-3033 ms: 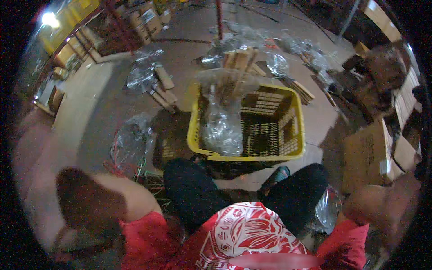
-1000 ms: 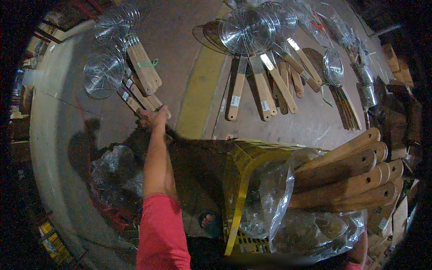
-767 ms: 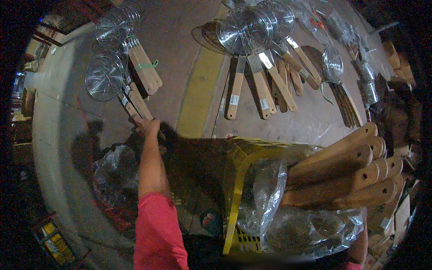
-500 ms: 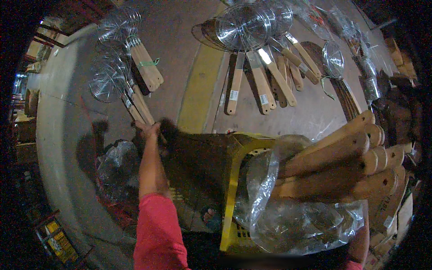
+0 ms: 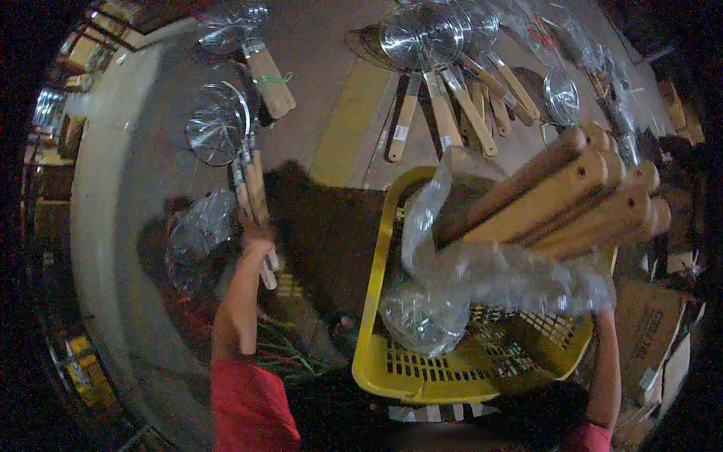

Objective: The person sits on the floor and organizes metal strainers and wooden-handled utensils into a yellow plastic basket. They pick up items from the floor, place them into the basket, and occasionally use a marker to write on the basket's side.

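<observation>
My left hand (image 5: 257,236) is closed around the wooden handles of several wire skimmers (image 5: 256,197). Their round mesh heads point away from me, and the handle ends stick out below my fist. At the right, my right hand (image 5: 605,310) grips the edge of a clear plastic bag (image 5: 520,275); its fingers are mostly hidden and blurred. The bag lies over a yellow plastic basket (image 5: 370,331). Several wooden handles (image 5: 542,197) rise from the bag, leaning to the right; whatever is at their lower ends is hidden.
A tied bundle of skimmers (image 5: 269,79) lies on the floor at the far left. More skimmers (image 5: 422,45) are spread out at the far middle. Crumpled clear plastic (image 5: 202,226) lies beside my left forearm. A cardboard box (image 5: 651,324) stands right of the basket.
My left hand has drawn the skimmers off the floor pile, toward me. My right hand has risen with the bag edge, and the basket's slotted inside now shows.
</observation>
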The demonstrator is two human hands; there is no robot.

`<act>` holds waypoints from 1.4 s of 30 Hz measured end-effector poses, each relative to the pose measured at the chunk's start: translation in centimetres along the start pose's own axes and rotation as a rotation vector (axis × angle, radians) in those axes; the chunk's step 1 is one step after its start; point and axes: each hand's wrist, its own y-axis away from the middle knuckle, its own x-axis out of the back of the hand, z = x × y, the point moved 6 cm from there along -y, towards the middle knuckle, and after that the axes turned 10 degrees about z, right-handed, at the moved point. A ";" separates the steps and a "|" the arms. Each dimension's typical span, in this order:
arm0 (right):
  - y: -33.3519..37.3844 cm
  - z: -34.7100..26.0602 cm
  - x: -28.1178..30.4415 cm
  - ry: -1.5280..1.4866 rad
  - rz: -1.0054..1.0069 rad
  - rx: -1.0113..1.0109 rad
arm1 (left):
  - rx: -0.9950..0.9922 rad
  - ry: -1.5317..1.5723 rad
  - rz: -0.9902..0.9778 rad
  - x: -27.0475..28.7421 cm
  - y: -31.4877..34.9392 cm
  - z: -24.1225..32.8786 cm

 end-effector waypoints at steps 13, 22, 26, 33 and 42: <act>6.9 -18.2 3.0 -0.329 0.089 -0.175 | 0.335 -0.252 -0.168 5.2 28.6 -0.5; 6.0 -15.1 2.1 -0.313 0.122 -0.127 | 0.268 -0.120 0.007 1.3 35.0 -2.3; 5.8 -14.9 1.9 -0.297 0.120 -0.143 | 0.248 -0.124 0.069 1.3 35.2 -1.8; 4.9 -13.6 1.7 -0.337 0.131 -0.152 | 0.268 -0.310 0.163 -0.7 34.3 -4.2; 5.1 -13.4 1.3 -0.427 0.099 -0.201 | 0.034 -0.273 0.377 -3.3 34.1 -8.6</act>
